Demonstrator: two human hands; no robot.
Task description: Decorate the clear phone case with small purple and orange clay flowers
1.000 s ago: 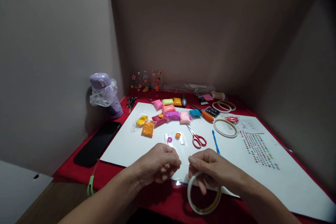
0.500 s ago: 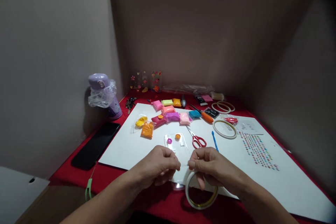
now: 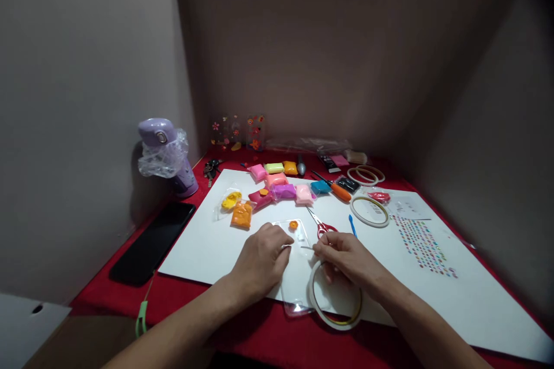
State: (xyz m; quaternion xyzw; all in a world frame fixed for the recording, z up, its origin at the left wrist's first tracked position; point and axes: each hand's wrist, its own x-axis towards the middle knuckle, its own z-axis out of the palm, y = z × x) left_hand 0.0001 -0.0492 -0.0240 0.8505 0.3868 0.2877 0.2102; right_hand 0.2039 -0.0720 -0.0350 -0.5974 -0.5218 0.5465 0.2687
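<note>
My left hand (image 3: 262, 256) is pinched closed over the left side of a clear phone case (image 3: 298, 307), with a small white bit, apparently tape, at its fingertips. An orange clay flower (image 3: 293, 225) sits near the case's top. My right hand (image 3: 341, 256) grips a roll of white tape (image 3: 313, 297) with a gold inner ring, hanging below the fingers. A short loose tape end sticks out leftward from its thumb and fingertip. Just beyond this hand lie red-handled scissors (image 3: 322, 229), partly covered, and a blue modelling tool (image 3: 353, 226).
Several coloured clay packets (image 3: 283, 191) lie across the white board (image 3: 194, 242). Further right are another tape roll (image 3: 370, 223), a gem sticker sheet (image 3: 422, 242) and an orange-handled tool (image 3: 341, 192). A black phone (image 3: 153, 242) and purple bottle (image 3: 184, 179) stand left on red cloth (image 3: 259, 337).
Both hands have moved slightly up and away over the phone case. My left hand now covers the magenta flower. The tape between the hands has parted, leaving a short end at my right fingers.
</note>
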